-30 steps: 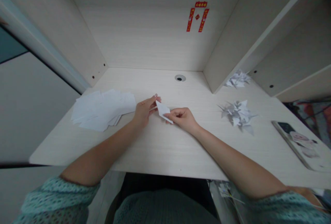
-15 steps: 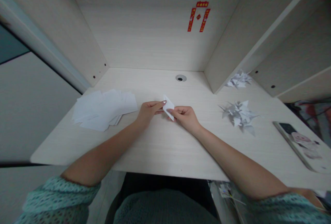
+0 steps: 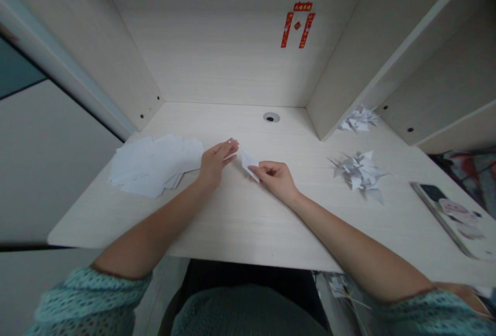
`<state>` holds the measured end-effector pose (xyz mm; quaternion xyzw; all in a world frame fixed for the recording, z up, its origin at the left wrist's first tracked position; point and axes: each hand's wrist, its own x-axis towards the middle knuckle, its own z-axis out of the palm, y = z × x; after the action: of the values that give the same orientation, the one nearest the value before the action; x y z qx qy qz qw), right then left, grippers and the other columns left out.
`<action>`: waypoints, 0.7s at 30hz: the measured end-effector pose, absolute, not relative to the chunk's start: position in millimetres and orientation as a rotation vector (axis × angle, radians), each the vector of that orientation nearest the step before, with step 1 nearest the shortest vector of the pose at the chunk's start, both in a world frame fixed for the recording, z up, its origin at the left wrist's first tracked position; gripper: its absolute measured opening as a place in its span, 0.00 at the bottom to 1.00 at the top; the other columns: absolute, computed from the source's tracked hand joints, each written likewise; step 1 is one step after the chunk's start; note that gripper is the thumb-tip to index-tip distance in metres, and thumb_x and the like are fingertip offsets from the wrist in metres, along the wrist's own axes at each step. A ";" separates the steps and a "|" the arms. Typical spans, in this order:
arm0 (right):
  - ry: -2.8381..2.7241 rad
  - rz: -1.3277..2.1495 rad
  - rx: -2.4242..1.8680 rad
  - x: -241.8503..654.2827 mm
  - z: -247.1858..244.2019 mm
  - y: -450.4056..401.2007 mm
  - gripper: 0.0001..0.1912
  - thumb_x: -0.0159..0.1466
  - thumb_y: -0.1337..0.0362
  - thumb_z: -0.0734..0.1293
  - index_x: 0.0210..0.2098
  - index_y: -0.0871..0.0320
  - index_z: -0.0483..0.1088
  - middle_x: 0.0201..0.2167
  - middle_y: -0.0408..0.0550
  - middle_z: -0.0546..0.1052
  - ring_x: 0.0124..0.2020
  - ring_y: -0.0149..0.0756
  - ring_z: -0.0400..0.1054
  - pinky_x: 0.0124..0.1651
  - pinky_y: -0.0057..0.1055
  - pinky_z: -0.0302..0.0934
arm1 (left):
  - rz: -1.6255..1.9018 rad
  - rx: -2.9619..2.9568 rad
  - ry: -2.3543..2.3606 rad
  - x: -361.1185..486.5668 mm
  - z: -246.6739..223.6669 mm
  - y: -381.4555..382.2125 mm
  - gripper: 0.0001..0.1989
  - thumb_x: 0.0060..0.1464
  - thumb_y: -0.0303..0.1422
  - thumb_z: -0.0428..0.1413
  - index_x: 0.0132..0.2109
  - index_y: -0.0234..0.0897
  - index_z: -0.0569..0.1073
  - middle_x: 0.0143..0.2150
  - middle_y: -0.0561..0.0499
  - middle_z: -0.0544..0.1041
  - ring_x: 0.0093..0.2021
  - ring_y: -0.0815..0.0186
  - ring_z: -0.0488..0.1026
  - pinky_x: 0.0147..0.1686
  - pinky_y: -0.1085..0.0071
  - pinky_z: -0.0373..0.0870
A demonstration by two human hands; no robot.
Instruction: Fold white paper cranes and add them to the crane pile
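Observation:
A small folded piece of white paper [image 3: 248, 162] is pinched between the thumb and fingers of my right hand [image 3: 277, 178], just above the middle of the desk [image 3: 248, 222]. My left hand [image 3: 218, 159] is apart from the paper, a little to its left, with its fingers stretched out and holding nothing. Left of that hand lies a spread pile of white paper sheets [image 3: 155, 163]. Over to the right sits a heap of folded white paper cranes [image 3: 360, 173].
Another heap of folded paper [image 3: 358, 119] lies behind, beside the upright partition [image 3: 349, 82]. A phone in a decorated case [image 3: 453, 217] rests at the right. A round cable hole [image 3: 271, 117] is set in the desk near the back panel.
My left hand has let go of the folded paper and moved left, its fingers opening. The paper has tilted slightly in my right hand, which stays nearly in place.

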<state>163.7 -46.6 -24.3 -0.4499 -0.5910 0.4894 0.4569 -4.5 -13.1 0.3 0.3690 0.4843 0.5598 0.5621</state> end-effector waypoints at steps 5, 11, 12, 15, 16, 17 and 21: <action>-1.407 0.726 -1.146 170.5 -22.4 -39.1 0.18 0.61 0.53 0.64 0.22 0.59 0.73 0.22 0.44 0.69 0.26 0.31 0.62 0.28 0.28 0.54 | 1.169 1.114 1.215 1.0 -1.0 -23.0 0.21 0.45 0.47 0.60 0.42 0.38 0.79 0.43 0.43 0.80 0.46 0.59 0.75 0.43 0.66 0.70; -1.605 0.496 -1.107 172.6 -25.9 -39.9 0.15 0.63 0.57 0.63 0.47 0.51 0.74 0.41 0.50 0.71 0.30 0.31 0.63 0.31 0.30 0.61 | 0.956 1.349 1.078 6.5 -4.1 -31.5 0.19 0.47 0.43 0.60 0.47 0.42 0.78 0.46 0.50 0.79 0.48 0.59 0.74 0.48 0.65 0.68; -1.655 0.492 -1.089 172.3 -27.2 -40.7 0.17 0.63 0.57 0.64 0.50 0.49 0.72 0.42 0.50 0.70 0.29 0.30 0.62 0.31 0.31 0.62 | 0.951 1.372 1.051 6.4 -3.6 -31.7 0.19 0.48 0.44 0.59 0.46 0.42 0.78 0.45 0.51 0.79 0.48 0.59 0.74 0.49 0.65 0.67; -1.777 0.480 -1.038 171.9 -29.0 -42.6 0.23 0.61 0.58 0.67 0.55 0.48 0.67 0.45 0.51 0.68 0.29 0.30 0.62 0.33 0.31 0.64 | 0.930 1.359 0.997 5.9 -0.9 -31.1 0.18 0.48 0.46 0.58 0.41 0.38 0.80 0.38 0.51 0.80 0.44 0.59 0.75 0.48 0.65 0.68; -1.801 0.480 -1.030 172.0 -28.8 -42.9 0.24 0.60 0.58 0.67 0.56 0.48 0.66 0.45 0.51 0.68 0.30 0.30 0.62 0.33 0.31 0.64 | 0.928 1.322 0.984 5.9 -0.2 -30.6 0.18 0.48 0.46 0.58 0.39 0.37 0.80 0.37 0.51 0.80 0.43 0.59 0.75 0.48 0.65 0.69; -1.816 0.482 -1.025 172.3 -28.5 -43.0 0.25 0.60 0.58 0.67 0.57 0.48 0.64 0.44 0.51 0.68 0.30 0.31 0.62 0.33 0.31 0.64 | 0.933 1.275 0.971 6.2 0.3 -30.1 0.19 0.47 0.46 0.59 0.39 0.36 0.79 0.36 0.50 0.80 0.41 0.60 0.76 0.47 0.65 0.69; -1.793 0.480 -1.008 173.8 -28.3 -41.5 0.23 0.62 0.60 0.66 0.56 0.49 0.65 0.42 0.50 0.68 0.30 0.30 0.63 0.35 0.32 0.64 | 0.984 1.124 0.952 7.3 -1.2 -28.1 0.18 0.45 0.45 0.61 0.37 0.35 0.79 0.36 0.48 0.80 0.40 0.63 0.76 0.49 0.64 0.69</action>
<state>173.8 -41.5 -28.3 -0.4153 -0.7388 0.1978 0.4925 7.3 -28.1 -1.2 0.4912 0.4161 0.4303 0.6328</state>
